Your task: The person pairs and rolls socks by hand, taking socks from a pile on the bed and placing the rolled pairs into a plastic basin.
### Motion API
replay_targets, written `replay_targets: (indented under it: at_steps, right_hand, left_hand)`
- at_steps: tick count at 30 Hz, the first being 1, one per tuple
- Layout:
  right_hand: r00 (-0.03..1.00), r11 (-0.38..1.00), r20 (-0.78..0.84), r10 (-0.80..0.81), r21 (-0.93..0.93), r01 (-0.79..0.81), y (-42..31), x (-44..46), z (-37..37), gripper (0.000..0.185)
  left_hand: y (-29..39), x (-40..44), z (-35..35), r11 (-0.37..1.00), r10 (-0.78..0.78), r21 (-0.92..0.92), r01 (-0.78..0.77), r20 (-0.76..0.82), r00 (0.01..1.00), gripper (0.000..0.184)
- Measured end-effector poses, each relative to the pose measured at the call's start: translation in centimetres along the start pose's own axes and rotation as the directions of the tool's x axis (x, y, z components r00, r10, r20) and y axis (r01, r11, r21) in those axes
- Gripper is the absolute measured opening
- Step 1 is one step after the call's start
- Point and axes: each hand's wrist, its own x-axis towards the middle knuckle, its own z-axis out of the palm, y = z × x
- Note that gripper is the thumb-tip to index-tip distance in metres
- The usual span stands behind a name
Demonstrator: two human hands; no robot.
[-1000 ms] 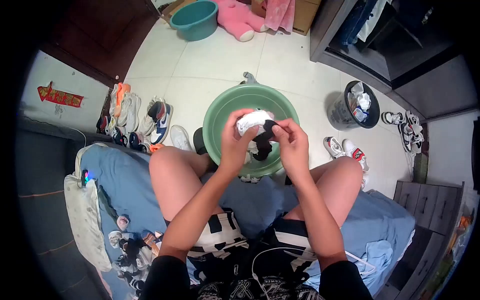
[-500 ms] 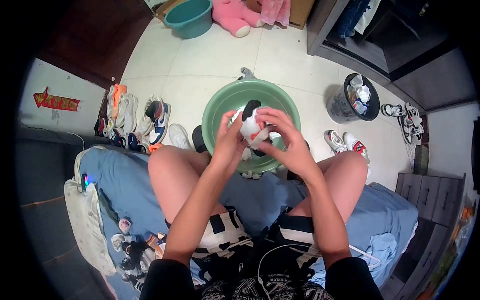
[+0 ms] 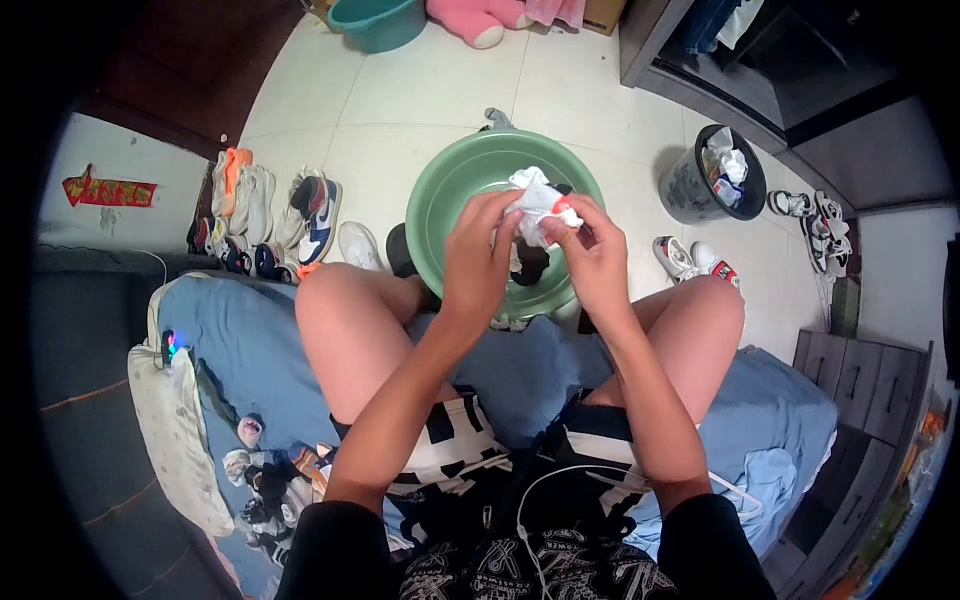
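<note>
Small white cloth item with an orange-red patch (image 3: pixel 537 203) is held bunched above the basin by two hands. Left hand (image 3: pixel 482 240): grip narrow, fingers closed on the cloth's left side. Right hand (image 3: pixel 595 255): grip narrow, right edge pinched between thumb and fingers.

Beneath, a round, wide-rimmed green plastic basin (image 3: pixel 430 215) is set on the pale, large-tiled floor (image 3: pixel 420 100). Dark crumpled cloth (image 3: pixel 530 265) is contained in it; pieces there are overlapped and cannot be counted. A grey cloth piece (image 3: pixel 498 118) is seen just beside the far rim.

Nearer, a bed with a blue fabric sheet (image 3: pixel 512 390) is occupied by the seated person. On its left part a mixed heap of dark, white and brown small cloths (image 3: pixel 270 495) is spread; number cannot be settled.

Room: a row of mixed, mostly white shoes (image 3: pixel 318 225) is ranged at left, partly hidden. A red paper arrow (image 3: pixel 110 190) is fixed to the wall. At right, a round black bin filled with white waste (image 3: pixel 690 190) is stood near the dark grey wardrobe (image 3: pixel 690 80); a grey drawer unit (image 3: pixel 868 385) is placed beyond the bed. At the far edge, a teal plastic basin (image 3: pixel 385 28) and a pink plush toy (image 3: pixel 478 20) are cut by the frame.

Counted: basins, two; bin, one; plush toy, one; wall arrow, one; drawer unit, one.
</note>
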Motion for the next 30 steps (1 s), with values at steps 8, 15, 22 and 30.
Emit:
replay_targets:
  at_steps: [8,15,22,30]
  right_hand:
    - [0.969,0.969,-0.059,0.239,0.073,-0.235,-1.4,-0.3,0.2,0.019]
    - [0.945,0.816,0.006,0.326,0.503,-0.285,-0.4,-1.0,1.3,0.031]
    - [0.912,0.373,0.168,0.374,0.873,-0.313,0.4,0.0,0.4,0.034]
    - [0.846,0.534,0.232,0.481,0.688,-0.492,-0.1,0.4,1.0,0.038]
  left_hand:
    - [-0.4,-0.6,2.0,0.992,0.124,-0.016,-0.125,-0.031,0.992,0.035]
    - [-3.2,-0.1,3.9,0.784,-0.441,-0.481,0.393,0.014,0.897,0.025]
    - [-2.8,1.0,4.0,0.143,-0.529,-0.929,0.340,0.219,0.820,0.022]
    - [-0.9,1.3,1.0,0.139,-0.526,-0.823,0.551,0.410,0.745,0.016]
